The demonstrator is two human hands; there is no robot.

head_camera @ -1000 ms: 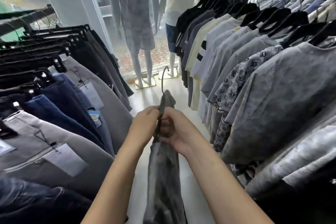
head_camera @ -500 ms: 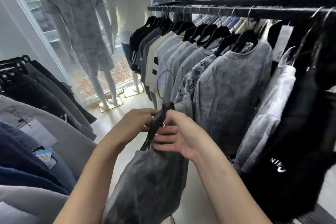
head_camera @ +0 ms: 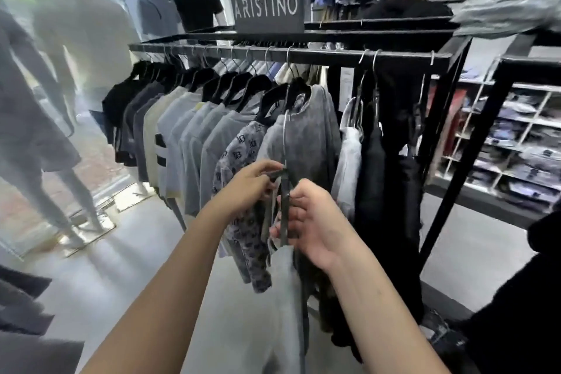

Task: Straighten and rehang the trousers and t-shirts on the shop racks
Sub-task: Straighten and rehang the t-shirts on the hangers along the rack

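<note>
I hold a black hanger (head_camera: 284, 206) edge-on, its metal hook rising in front of the hanging shirts. A grey t-shirt (head_camera: 287, 297) droops from it between my forearms. My left hand (head_camera: 252, 182) pinches the hanger's upper left end. My right hand (head_camera: 309, 222) grips the hanger's lower part and the shirt's collar. Straight ahead a black rack rail (head_camera: 334, 55) carries a row of t-shirts (head_camera: 194, 143) on black hangers, from black at the left to mottled grey (head_camera: 312, 143) at the middle. A gap on the rail lies just right of the mottled grey shirt.
An ARISTINO sign (head_camera: 267, 7) stands on the rack top. White and black garments (head_camera: 373, 161) hang at the rail's right end. Folded clothes fill shelves (head_camera: 516, 146) at the right. Blurred mannequins (head_camera: 76, 48) stand by the window at the left. Trousers (head_camera: 21, 313) edge the lower left.
My view has swung right and up, from the aisle to face the t-shirt rack. Both hands have lifted the hanger with the grey shirt closer to the rail.
</note>
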